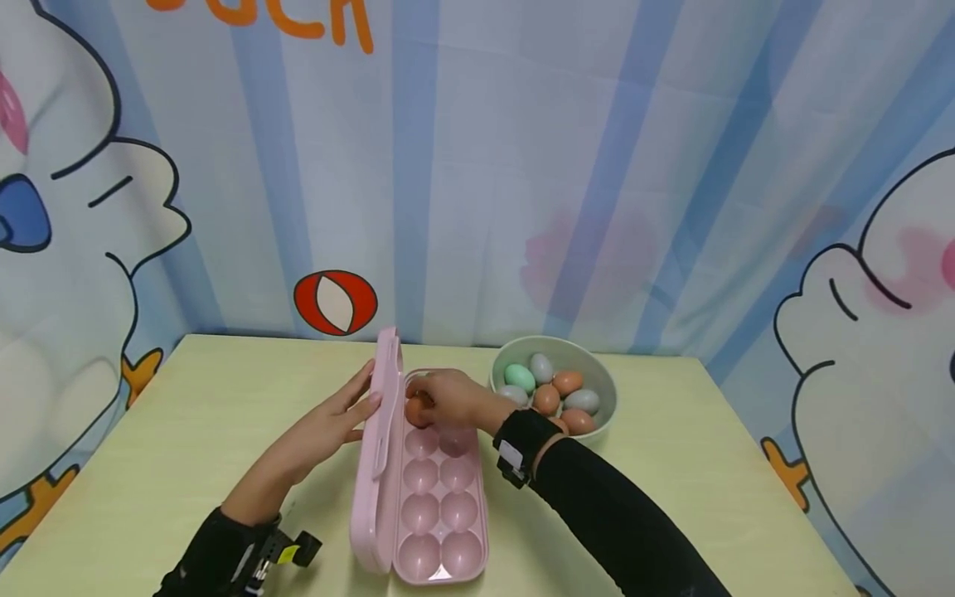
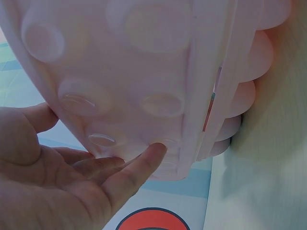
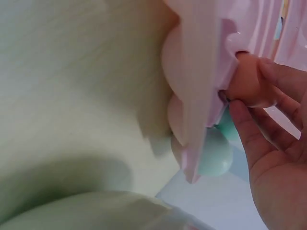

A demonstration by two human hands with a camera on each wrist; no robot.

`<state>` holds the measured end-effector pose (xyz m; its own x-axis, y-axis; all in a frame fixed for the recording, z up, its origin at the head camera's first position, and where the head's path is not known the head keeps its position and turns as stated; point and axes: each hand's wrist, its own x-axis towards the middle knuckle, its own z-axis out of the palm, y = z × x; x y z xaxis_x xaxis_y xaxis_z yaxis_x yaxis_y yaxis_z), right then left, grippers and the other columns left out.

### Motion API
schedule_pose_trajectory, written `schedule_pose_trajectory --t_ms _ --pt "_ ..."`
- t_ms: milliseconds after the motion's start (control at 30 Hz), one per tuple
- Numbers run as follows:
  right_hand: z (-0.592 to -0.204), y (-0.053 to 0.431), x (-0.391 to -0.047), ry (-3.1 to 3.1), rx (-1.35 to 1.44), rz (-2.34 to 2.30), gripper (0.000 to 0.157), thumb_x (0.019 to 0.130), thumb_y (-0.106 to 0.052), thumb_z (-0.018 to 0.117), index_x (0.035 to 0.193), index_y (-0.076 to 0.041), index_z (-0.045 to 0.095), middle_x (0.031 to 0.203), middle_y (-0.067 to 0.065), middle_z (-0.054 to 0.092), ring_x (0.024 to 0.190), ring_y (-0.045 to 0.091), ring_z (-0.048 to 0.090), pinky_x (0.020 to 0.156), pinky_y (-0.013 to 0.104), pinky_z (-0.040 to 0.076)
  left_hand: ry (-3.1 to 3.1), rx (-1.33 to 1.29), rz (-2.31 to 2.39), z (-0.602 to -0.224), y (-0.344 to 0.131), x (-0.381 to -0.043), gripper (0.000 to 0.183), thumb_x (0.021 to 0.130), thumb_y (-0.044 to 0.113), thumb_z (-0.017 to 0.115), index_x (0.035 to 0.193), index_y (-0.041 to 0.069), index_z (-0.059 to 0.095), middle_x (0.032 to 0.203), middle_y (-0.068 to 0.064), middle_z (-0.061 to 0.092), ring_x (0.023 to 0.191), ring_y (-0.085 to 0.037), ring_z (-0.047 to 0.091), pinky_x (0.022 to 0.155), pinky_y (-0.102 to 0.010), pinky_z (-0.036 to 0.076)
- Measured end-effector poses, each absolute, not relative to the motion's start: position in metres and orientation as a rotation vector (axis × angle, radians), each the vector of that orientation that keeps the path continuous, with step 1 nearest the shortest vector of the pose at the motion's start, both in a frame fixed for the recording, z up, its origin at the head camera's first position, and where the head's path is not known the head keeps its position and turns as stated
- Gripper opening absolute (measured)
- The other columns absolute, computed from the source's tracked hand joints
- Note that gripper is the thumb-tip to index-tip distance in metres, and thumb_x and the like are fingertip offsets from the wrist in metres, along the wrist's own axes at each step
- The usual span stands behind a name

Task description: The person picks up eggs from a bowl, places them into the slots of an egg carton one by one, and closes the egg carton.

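A pink plastic egg box (image 1: 440, 477) stands with its lid (image 1: 370, 489) raised upright on the left. My left hand (image 1: 332, 423) rests its extended fingers on the outside of that lid; in the left wrist view the fingertips (image 2: 156, 149) touch the lid's bumpy surface. My right hand (image 1: 455, 398) pinches a brown egg (image 3: 252, 84) between thumb and fingers at a pocket near the box's far end. Beyond it, the right wrist view shows a pale green egg (image 3: 216, 153) and part of a greener egg (image 3: 228, 125) in the far pockets. The nearer pockets are bare.
A pale green bowl (image 1: 608, 385) with several brown, grey and green eggs stands right of the box, partly behind my right wrist. The light yellow table (image 1: 634, 497) ends at a printed blue and white curtain (image 1: 477, 182).
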<state>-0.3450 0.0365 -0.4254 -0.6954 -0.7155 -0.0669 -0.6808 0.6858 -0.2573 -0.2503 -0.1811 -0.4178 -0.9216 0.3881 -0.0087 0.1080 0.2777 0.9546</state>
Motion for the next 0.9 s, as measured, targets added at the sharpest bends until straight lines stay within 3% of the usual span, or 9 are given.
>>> schedule_pose_trajectory --t_ms 200,400,500,667,900 --pt "-0.43 0.037 -0.343 2.778 -1.166 -0.184 0.03 0.093 -0.025 0.069 0.122 -0.019 0.066 0.098 -0.006 0.061 0.091 0.01 0.054 0.09 0.025 0.046 2.317 0.445 1.688 -0.417 -0.18 -0.249 0.072 0.103 0.045 0.045 0.159 0.026 0.004 0.163 -0.01 0.004 0.143 -0.037 0.023 0.103 -0.054 0.042" --pt "-0.423 0.034 -0.342 2.778 -1.184 -0.233 0.012 0.094 -0.013 0.065 0.105 -0.016 0.071 0.086 -0.005 0.061 0.082 0.014 0.055 0.079 0.022 0.046 2.318 0.442 1.689 -0.415 -0.179 -0.248 0.072 0.102 0.045 0.045 0.159 0.027 0.003 0.163 -0.01 0.003 0.143 -0.037 0.022 0.102 -0.054 0.043" --pt "-0.421 0.029 -0.341 2.788 -1.115 -0.281 0.007 0.094 -0.015 0.064 0.092 -0.017 0.071 0.074 -0.006 0.056 0.077 0.015 0.053 0.073 0.022 0.043 2.32 0.446 1.679 -0.415 -0.18 -0.249 0.073 0.102 0.046 0.045 0.159 0.027 0.003 0.163 -0.01 0.003 0.142 -0.037 0.023 0.102 -0.053 0.043" --pt "-0.421 0.019 -0.339 2.835 -1.029 -0.308 0.021 0.089 -0.015 0.065 0.069 -0.019 0.062 0.058 -0.005 0.043 0.064 0.014 0.046 0.06 0.022 0.035 2.324 0.442 1.671 -0.415 -0.18 -0.25 0.074 0.101 0.047 0.046 0.159 0.028 0.003 0.163 -0.008 0.004 0.142 -0.036 0.024 0.102 -0.053 0.043" --pt "-0.422 0.019 -0.336 2.875 -0.967 -0.256 0.028 0.085 -0.011 0.066 0.063 -0.018 0.05 0.055 -0.005 0.035 0.06 0.015 0.042 0.058 0.023 0.03 2.307 0.456 1.678 -0.417 -0.179 -0.25 0.073 0.102 0.046 0.046 0.158 0.028 0.003 0.164 -0.009 0.003 0.143 -0.038 0.023 0.102 -0.055 0.042"
